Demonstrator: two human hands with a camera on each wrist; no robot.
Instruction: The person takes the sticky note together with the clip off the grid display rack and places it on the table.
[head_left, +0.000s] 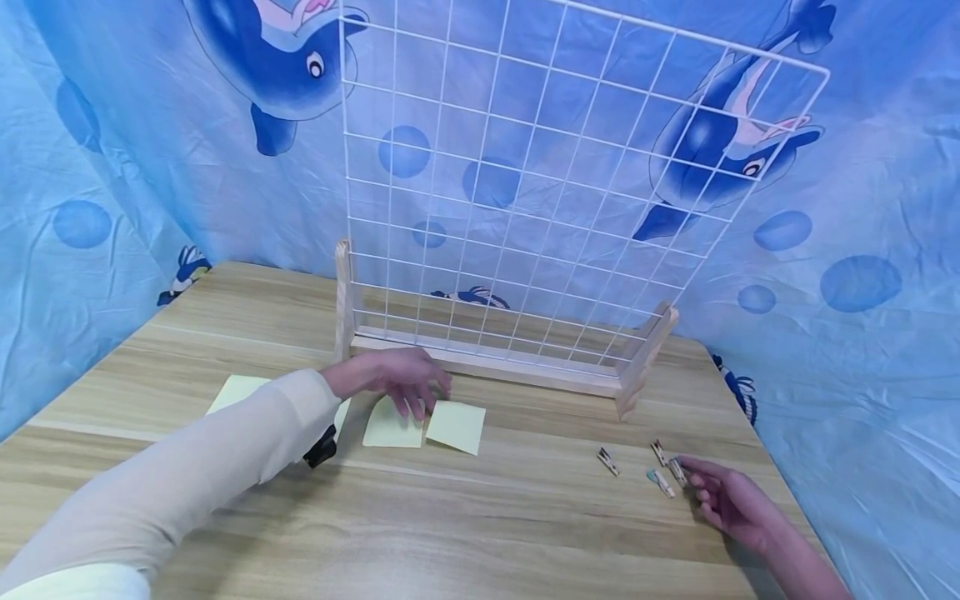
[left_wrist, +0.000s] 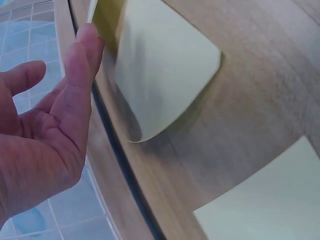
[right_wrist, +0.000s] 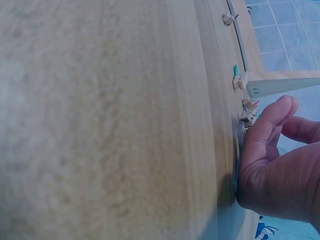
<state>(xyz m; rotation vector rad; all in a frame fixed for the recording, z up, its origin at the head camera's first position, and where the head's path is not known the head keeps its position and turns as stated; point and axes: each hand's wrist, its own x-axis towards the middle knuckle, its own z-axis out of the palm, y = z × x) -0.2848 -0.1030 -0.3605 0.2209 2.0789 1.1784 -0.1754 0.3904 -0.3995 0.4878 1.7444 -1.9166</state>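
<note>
My left hand [head_left: 401, 379] hovers over two pale yellow sticky notes, fingers loosely extended and thumb apart. Its fingertips overlap the left sticky note [head_left: 393, 427] near its upper edge. Just right of that, a second sticky note [head_left: 457, 427] has a lifted edge. In the left wrist view a curled sticky note [left_wrist: 170, 65] lies beside the fingers. My right hand [head_left: 738, 504] rests low at the table's right side, fingers bent loosely. Its index fingertip is right at a wooden clothespin [head_left: 678, 472]. Close by are a clothespin with a teal part [head_left: 662, 483] and another clothespin [head_left: 659, 452].
A white wire grid [head_left: 525, 175] stands upright in a wooden base [head_left: 487, 364] behind the notes. One more clothespin [head_left: 608, 461] lies left of the group. More pale paper [head_left: 236, 390] lies partly hidden under the left sleeve. A blue dolphin-print curtain [head_left: 885, 208] surrounds the table.
</note>
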